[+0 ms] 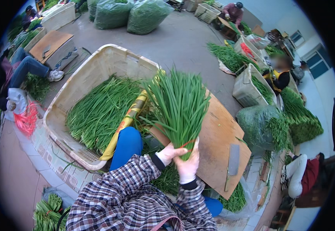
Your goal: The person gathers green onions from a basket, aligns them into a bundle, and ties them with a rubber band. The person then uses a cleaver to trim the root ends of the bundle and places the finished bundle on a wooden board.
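Observation:
Both my hands hold an upright bunch of green garlic chives (180,106) low down, where a red band (188,143) circles the stalks. My left hand (169,153) grips from the left with its thumb across the front, and my right hand (188,166) wraps the right side and base. Behind and to the right of the bunch lies a wooden board (213,138), bearing a cleaver (233,160) with a flat grey blade. To my left a large plastic crate (78,83) holds a heap of loose chives (106,109), with rolled yellow wrapping (124,124) along its near right side.
Tied bunches (50,213) lie at lower left. A seated person's jeans-clad leg (31,66) and pink ties (26,118) are on the left. Bagged greens (263,130) stand on the right, and filled bags (148,16) at the back. Several other people sit around the room.

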A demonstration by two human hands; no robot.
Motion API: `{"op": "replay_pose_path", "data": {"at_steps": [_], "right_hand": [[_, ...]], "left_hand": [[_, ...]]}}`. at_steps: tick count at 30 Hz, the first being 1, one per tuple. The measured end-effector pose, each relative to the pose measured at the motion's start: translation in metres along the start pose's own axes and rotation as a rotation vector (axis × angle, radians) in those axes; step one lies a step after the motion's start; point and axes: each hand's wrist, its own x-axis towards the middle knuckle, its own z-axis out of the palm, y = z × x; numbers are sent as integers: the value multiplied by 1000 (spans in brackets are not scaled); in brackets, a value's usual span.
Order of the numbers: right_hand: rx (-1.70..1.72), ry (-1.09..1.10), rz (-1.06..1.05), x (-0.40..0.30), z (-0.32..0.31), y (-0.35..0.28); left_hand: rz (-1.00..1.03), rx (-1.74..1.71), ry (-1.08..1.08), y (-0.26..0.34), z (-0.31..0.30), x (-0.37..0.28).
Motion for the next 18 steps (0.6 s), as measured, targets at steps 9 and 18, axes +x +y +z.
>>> {"op": "replay_pose_path", "data": {"at_steps": [9, 18], "right_hand": [[-87, 324, -159, 2, -151, -70], [-428, 462, -543, 46, -184, -110]], "left_hand": [[-156, 283, -123, 32, 11, -53], [-228, 332, -205, 16, 11, -76]]}}
